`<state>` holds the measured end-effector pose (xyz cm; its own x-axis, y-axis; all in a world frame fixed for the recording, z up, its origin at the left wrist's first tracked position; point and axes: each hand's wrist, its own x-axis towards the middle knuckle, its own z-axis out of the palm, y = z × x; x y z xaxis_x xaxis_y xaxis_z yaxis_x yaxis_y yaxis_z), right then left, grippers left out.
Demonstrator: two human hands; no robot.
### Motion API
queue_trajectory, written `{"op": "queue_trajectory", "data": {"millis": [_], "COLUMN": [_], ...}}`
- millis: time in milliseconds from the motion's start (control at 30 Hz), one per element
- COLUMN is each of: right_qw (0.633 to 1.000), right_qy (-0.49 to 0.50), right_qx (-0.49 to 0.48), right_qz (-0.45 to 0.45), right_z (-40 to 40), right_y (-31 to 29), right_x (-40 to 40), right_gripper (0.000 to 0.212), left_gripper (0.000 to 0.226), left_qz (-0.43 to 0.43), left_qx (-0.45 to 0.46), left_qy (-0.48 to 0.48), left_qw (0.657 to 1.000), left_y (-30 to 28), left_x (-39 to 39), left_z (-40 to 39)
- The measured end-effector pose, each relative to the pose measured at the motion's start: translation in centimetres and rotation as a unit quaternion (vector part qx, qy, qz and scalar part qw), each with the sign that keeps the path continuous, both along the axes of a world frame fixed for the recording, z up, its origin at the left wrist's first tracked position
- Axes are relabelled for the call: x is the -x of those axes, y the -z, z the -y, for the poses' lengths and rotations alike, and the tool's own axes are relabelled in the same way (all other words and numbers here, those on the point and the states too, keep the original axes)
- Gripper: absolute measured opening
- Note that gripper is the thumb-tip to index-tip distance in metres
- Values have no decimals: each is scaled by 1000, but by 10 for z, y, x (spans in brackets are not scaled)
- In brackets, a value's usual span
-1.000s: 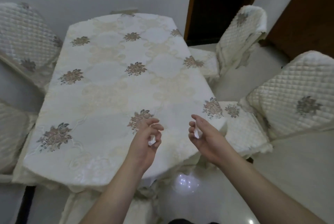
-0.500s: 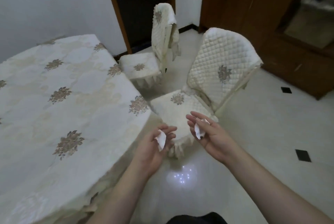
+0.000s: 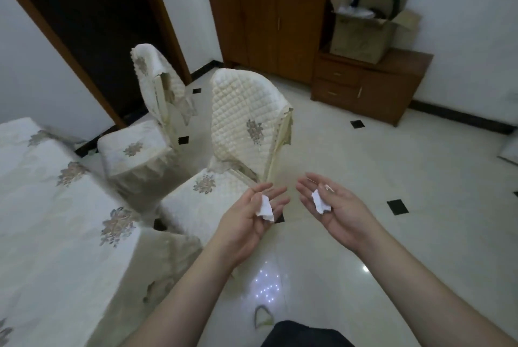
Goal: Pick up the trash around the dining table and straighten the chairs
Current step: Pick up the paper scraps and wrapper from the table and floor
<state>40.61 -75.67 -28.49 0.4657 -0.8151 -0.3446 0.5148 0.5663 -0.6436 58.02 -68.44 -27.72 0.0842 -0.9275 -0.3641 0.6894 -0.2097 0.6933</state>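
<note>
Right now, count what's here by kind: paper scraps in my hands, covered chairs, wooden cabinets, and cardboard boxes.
Paper scraps: 2, one in the left hand, one in the right hand
Chairs: 2
Cabinets: 2
Boxes: 1
Total: 7

Dim, soft indoor light, speckled glare on the glossy floor (image 3: 266,286), wide-angle bending at the edges.

A tall wooden cabinet (image 3: 266,15) stands beside a low drawer unit (image 3: 370,86) bearing an open cardboard box (image 3: 364,34)
</note>
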Motion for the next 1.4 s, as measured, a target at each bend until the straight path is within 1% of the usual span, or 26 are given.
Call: {"op": "queue_trajectory", "data": {"millis": [67,133,300,433,600,767,900,1067,1200,1300,1400], "right_qw": [1000,999,993,988,986,986,984,983,985,990,992], "right_qy": [24,45,73,107,132,156,176,180,168,138,121], "right_qx": [-1,0,19,14,29,11,-4,-10,-16,-13,-28], "right_qz": [-4,-13,-93,-108,-94,-64,-33,-40,-23,-20,5], "right_z": [16,35,97,147,200,245,294,372,441,491,538], "right_y": [3,6,4,-2,0,7,13,22,21,15,10], "right_x": [7,12,17,12,6,10,20,41,68,86,93], "right_gripper": [26,26,26,24,26,27,27,25,25,26,26], "left_gripper": [25,25,21,20,30,33,30,28,28,27,25], "left_qz": [-4,10,70,80,75,64,85,123,144,139,129], "left_qx": [-10,-16,-12,-11,8,23,24,15,-6,-22,-31], "left_qy": [12,24,71,92,125,141,151,150,125,101,69], "left_qw": [1000,1000,995,992,989,988,985,981,982,985,989], "left_y": [2,6,18,18,13,13,19,27,27,22,20], "left_x": [6,11,11,-3,-19,-13,2,27,48,64,73], "left_z": [25,52,125,185,252,308,357,430,492,532,567]}}
